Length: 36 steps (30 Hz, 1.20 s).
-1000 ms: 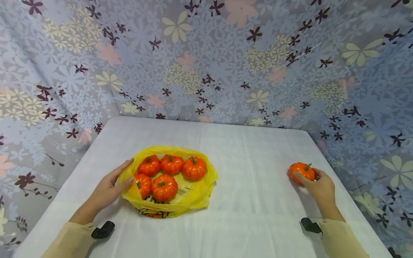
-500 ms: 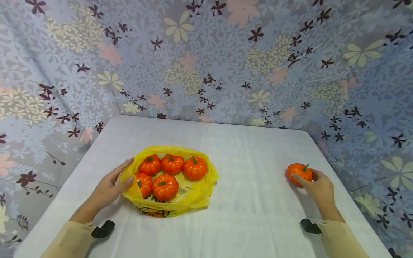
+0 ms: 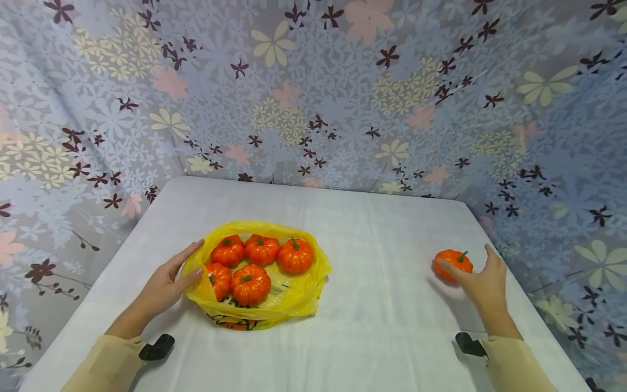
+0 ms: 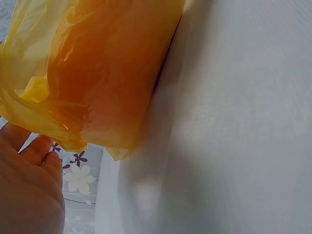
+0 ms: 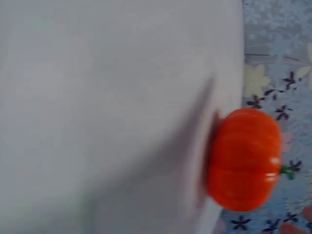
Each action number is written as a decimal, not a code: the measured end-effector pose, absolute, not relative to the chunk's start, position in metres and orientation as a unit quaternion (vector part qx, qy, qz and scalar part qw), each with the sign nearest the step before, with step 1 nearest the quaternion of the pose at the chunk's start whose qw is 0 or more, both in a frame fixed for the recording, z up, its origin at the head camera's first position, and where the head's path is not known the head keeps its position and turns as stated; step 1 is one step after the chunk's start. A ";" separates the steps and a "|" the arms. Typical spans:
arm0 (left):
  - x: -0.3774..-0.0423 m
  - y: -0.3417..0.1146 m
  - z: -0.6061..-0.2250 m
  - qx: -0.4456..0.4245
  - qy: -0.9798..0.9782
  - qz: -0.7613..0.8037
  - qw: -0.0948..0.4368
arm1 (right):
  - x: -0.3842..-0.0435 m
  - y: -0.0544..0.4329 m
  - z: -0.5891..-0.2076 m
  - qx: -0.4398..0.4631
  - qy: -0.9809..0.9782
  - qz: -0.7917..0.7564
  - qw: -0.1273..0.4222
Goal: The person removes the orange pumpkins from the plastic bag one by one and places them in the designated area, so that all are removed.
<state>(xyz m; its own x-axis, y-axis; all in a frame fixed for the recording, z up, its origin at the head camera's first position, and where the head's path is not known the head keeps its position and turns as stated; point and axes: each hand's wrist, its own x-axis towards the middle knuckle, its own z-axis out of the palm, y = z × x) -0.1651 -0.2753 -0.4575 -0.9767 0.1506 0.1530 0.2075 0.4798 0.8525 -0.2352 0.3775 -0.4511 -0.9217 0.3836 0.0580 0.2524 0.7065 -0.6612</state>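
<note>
Note lone pumpkin (image 3: 453, 258) at right; probably light, stiff, slick, best grasped round ribbed sides. Find right hand (image 3: 484, 286) spread wide, holding nothing; left hand (image 3: 164, 282) relaxed, touching left side of yellow bag (image 3: 284, 314).

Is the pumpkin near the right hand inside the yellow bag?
No, the pumpkin near the right hand sits on the white table, well apart from the yellow bag.
</note>
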 end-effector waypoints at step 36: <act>-0.163 -0.273 -0.459 -0.111 -0.855 -0.505 0.044 | -0.238 0.331 -0.412 -0.073 -0.924 0.343 0.153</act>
<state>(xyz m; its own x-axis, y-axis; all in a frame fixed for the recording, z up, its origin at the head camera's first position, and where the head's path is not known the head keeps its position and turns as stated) -0.1629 -0.2727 -0.4595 -0.9715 0.1453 0.1872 0.2341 0.4647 0.8540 -0.2376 0.3314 -0.4125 -0.9422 0.2407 0.2331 0.0299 0.7533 -0.6570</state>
